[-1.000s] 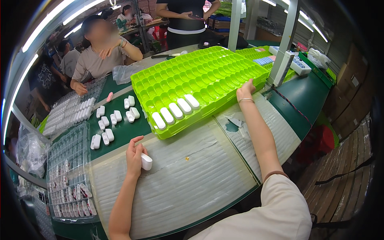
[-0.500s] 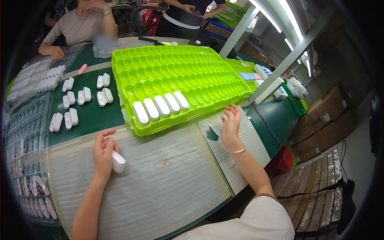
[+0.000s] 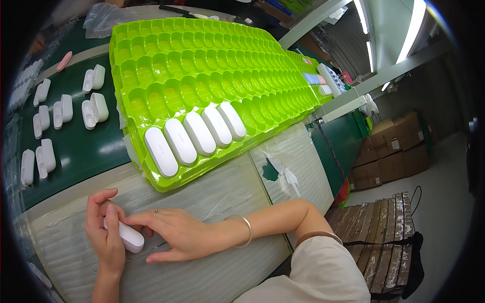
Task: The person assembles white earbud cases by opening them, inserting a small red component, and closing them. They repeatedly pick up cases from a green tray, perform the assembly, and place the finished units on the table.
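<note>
My left hand (image 3: 105, 240) curls around a white earbud charging case (image 3: 130, 237), its lid closed, above the plastic-covered worktop. My right hand (image 3: 182, 232) reaches across from the right, palm down, thumb apart and fingers stretched out. Its fingertips meet the left fingers at the case; whether they touch the case itself is hidden. Beyond both hands lies a bright green moulded tray (image 3: 189, 91) with rows of hollows. Several closed white cases (image 3: 180, 141) sit side by side in its nearest row, at the left end.
Several white cases with open lids (image 3: 96, 111) stand on the green belt (image 3: 76, 156) at the left, near a pink piece (image 3: 64, 61). A metal post (image 3: 348, 103) rises beyond the tray's right end. Cardboard boxes (image 3: 389, 151) are stacked at the right.
My right hand has swung left from beside the tray to my left hand. My left hand still holds the case. The view has shifted closer to the tray and belt.
</note>
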Demonstrator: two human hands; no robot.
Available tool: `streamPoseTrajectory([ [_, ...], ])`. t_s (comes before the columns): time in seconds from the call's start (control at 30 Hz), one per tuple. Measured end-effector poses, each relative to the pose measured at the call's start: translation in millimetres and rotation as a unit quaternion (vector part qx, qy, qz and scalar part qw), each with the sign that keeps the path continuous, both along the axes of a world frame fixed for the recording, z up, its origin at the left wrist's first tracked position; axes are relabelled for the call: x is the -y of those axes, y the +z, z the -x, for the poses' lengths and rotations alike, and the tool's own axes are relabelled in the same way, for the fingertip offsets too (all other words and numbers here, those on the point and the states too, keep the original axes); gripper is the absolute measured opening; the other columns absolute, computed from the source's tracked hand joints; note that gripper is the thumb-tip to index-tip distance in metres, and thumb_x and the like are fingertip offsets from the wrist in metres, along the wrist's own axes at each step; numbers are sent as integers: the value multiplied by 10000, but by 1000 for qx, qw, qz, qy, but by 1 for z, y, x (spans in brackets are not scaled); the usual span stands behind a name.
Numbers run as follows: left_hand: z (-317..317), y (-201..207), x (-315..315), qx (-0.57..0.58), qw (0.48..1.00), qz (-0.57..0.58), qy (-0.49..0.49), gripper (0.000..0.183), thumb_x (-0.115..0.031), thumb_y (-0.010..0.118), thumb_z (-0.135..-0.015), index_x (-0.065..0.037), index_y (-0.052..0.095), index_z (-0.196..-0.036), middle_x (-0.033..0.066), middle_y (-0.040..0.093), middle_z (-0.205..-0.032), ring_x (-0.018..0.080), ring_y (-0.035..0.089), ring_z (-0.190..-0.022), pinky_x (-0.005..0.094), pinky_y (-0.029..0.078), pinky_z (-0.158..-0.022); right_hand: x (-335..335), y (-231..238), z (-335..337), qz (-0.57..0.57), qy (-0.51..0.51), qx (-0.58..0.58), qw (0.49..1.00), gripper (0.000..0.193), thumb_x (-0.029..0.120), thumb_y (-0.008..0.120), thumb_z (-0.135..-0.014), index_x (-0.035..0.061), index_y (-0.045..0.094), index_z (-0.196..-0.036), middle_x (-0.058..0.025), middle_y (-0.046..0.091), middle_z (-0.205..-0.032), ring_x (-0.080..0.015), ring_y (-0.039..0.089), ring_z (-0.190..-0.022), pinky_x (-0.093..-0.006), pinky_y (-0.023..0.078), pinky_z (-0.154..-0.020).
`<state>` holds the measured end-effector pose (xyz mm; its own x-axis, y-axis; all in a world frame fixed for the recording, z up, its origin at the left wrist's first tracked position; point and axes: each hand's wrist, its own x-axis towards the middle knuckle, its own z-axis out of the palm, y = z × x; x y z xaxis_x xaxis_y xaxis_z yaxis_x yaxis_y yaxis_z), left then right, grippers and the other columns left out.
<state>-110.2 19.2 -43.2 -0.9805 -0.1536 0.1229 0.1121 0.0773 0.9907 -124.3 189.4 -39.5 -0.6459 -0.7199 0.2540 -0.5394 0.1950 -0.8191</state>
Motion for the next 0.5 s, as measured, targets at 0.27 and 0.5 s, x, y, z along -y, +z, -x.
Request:
streamPoseTrajectory([
  [0.27, -2, 0, -8, -12, 999, 30, 19, 186, -152, 418, -931, -17, 513, -1017, 17, 479, -624, 57, 432, -580, 211, 339, -535, -5, 0, 2, -9, -10, 9, 1000, 673, 233, 740, -693, 50, 397, -1242, -89, 556, -886, -239, 567, -777, -348, 454, -678],
  [0.5, -4, 4, -19, -24, 999, -3, 46, 164, -131, 404, -947, -20, 512, -1001, 14, 505, -692, 74, 482, -669, 229, 401, -608, 0, 11, 3, 2, -45, 125, 991, 551, 94, 656, -793, 33, 378, -1265, -125, 579, -1066, -191, 586, -868, -286, 486, -697],
])
